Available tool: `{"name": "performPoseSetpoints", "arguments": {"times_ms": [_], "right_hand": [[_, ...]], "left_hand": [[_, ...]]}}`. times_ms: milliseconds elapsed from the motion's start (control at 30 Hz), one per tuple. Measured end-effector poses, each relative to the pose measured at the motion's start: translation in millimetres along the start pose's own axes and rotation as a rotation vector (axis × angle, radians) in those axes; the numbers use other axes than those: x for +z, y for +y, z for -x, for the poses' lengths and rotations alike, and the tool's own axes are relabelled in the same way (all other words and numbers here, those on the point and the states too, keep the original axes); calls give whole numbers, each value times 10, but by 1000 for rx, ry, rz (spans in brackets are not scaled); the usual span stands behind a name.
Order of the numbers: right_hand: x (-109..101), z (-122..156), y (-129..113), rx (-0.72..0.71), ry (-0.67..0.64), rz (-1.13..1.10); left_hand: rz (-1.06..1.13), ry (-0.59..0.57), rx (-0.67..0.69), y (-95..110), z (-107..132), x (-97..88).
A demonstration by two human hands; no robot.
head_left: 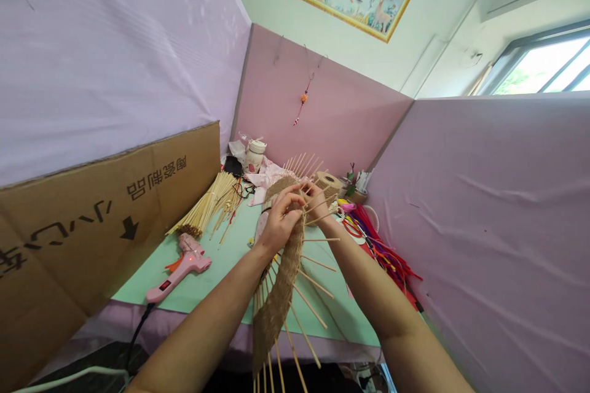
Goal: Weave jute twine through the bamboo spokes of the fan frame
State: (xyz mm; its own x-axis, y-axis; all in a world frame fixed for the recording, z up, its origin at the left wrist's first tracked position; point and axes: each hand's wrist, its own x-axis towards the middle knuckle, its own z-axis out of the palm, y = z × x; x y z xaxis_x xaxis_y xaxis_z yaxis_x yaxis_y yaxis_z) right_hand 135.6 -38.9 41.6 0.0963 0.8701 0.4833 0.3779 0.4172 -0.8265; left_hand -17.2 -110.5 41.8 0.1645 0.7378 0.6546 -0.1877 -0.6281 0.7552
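Observation:
A curved brown woven band (282, 285), with thin pale wooden sticks (310, 306) jutting out from its edge, stands tilted over the front of the table. It looks like an unfinished woven basket. My left hand (280, 221) is closed over the band's upper part, fingers bent at the rim. Close beside it, my right hand (317, 199) has its fingers pinched at the same rim, near the sticks. What lies between the right fingertips is too small to make out. More sticks fan out at the band's far side, behind my hands.
A pink glue gun (177, 273) lies at the left, near a bundle of sticks (207, 199). A cardboard sheet (115, 215) walls the left side. Behind stand a white jar (255, 156) and a roll of brown cord (328, 180). Red and purple strips (385, 252) lie at the right.

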Motion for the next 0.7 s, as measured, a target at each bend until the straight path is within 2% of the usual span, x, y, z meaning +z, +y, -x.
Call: {"name": "performPoseSetpoints", "arguments": {"times_ms": [233,333,500,700], "right_hand": [[-170,-105,14,-19,55,39],[-301,-136,-62,-23,94,54],[-606,-164,-415,-82,147,77],[-812,-188,-846,-204,40,116]], "left_hand": [[-178,-87,60,21,-45,-20],[-226,-98,83,6,-50,-38],[-255,-91,73,12,-31,-21],[-265,-80,87,27,-12,17]]}}
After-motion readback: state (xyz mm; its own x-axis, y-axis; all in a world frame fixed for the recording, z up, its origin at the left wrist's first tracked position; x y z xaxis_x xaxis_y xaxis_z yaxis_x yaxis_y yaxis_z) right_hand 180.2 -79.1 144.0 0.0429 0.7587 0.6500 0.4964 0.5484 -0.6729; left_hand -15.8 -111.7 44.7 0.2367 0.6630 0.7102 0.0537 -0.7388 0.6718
